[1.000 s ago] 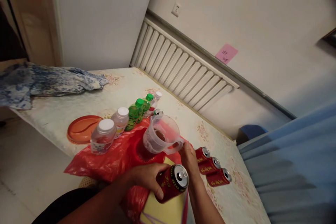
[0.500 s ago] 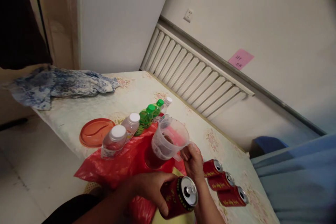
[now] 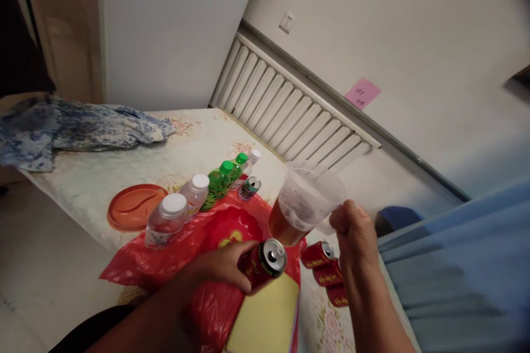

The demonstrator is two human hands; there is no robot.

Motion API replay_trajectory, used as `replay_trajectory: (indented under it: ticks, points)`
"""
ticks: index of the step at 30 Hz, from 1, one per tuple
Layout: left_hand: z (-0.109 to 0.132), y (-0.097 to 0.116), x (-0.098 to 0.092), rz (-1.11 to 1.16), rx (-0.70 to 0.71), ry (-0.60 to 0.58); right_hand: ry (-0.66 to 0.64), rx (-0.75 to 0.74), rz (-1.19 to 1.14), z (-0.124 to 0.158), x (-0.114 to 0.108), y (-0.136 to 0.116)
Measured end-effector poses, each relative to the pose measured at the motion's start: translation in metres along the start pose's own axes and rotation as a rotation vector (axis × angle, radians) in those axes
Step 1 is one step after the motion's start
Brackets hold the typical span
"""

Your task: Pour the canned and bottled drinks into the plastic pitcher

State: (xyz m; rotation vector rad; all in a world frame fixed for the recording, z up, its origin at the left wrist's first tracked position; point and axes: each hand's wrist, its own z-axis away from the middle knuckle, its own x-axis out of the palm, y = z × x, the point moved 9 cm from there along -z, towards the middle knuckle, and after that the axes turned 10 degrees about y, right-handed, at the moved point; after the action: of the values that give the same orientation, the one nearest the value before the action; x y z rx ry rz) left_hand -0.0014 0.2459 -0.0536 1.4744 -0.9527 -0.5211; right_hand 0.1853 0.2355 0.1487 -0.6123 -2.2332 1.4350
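The clear jug [image 3: 295, 205] had moved up and to the right since the picture half a second earlier, off the middle of the red dish [image 3: 247, 226], and the dish's yellow design now showed. The right hand [image 3: 356, 227] had travelled with it, its fingers curled firmly around the handle. Brown liquid lay in the bottom of the jug, which was held in the air near the dish's right side.

The left hand [image 3: 227, 266] kept its grasp on a red can [image 3: 259, 273], thumb on one side and fingers mostly hidden on the other. The can's top faced the camera and showed a dark opening. Below it lay a flat yellow object [image 3: 267, 320], on the red plastic bag [image 3: 141, 265] that spread under the dish.

Beyond the dish ran a row of bottles: two clear ones with white caps [image 3: 186, 194], two green ones [image 3: 219, 182], and a further white-capped one at the far end. A small can [image 3: 249, 188] stood near the green bottles. An orange lid [image 3: 136, 208] lay on the table [image 3: 199, 129] just beside the nearest clear bottle. Three more red cans [image 3: 318, 258] stood close together by the right wrist, which partly covered them.
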Motion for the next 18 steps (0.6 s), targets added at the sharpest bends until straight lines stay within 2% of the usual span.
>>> replay_trajectory:
  ticks: [4, 9, 18]
  points:
    - [-0.009, -0.001, -0.021, 0.054, 0.058, 0.143, 0.025, 0.021, 0.079, 0.003, -0.027, -0.026]
    - [-0.018, -0.004, -0.032, 0.007, 0.055, 0.255, 0.03, 0.091, 0.228, 0.017, -0.057, -0.038]
    - [-0.021, -0.001, -0.029, -0.084, 0.078, 0.242, -0.05, 0.183, 0.497, 0.051, -0.085, -0.023]
